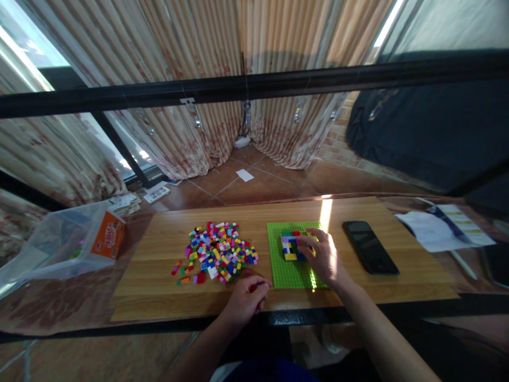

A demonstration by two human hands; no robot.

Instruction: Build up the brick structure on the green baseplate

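On green baseplate (292, 273), right hand (324, 257) touches brick build (292, 245).

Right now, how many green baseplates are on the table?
1. The green baseplate lies between the brick pile and the phone, partly under the right hand.

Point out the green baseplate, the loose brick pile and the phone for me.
green baseplate (288, 273): head view, bare studs near its front edge.
loose brick pile (218, 252): head view, middle of the heap.
phone (369, 246): head view, centre of its dark screen.
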